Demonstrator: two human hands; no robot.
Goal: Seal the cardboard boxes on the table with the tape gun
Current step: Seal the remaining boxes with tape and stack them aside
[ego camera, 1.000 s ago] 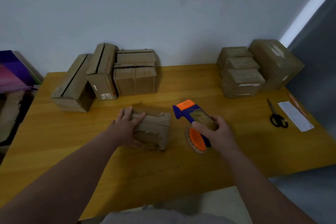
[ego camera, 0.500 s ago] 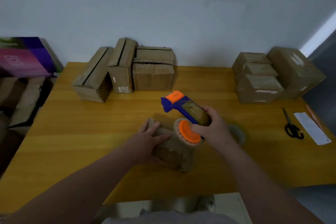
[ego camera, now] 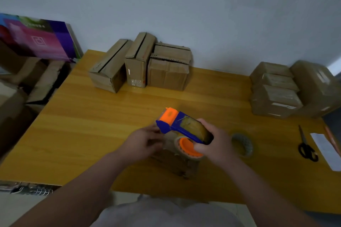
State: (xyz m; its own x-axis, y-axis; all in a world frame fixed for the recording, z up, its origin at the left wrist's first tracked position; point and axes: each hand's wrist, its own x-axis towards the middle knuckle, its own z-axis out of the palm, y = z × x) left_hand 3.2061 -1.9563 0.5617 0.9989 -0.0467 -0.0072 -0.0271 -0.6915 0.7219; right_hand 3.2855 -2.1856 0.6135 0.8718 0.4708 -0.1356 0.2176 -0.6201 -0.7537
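Yellow wood bench point(ego camera: 88, 134) carries everything. Back left: three cardboard boxes point(ego camera: 142, 64) by the wall, seams open. Back right: stack of taped boxes point(ego camera: 276, 90). Small box point(ego camera: 175, 164) sits mid-bench near the front edge, mostly hidden under both hands. Tape gun point(ego camera: 184, 128), blue body with orange nose and orange hub, is held just above the small box, nose pointing away and left. Right hand point(ego camera: 216, 143) wraps the handle, fingers curled round it. Left hand point(ego camera: 144, 142) is at the gun's nose, fingers bent and close together; too blurred to tell whether they pinch the tape end or only touch cardboard. Small box is probably light, thin-walled, easy to dent or slide, so hold it down flat on top or by the sides. Gun looks like rigid light plastic; take it by the handle, away from the nose where a cutter likely sits. Spare tape roll point(ego camera: 241, 144) lies just right of the right hand, scissors point(ego camera: 306, 148) further right.
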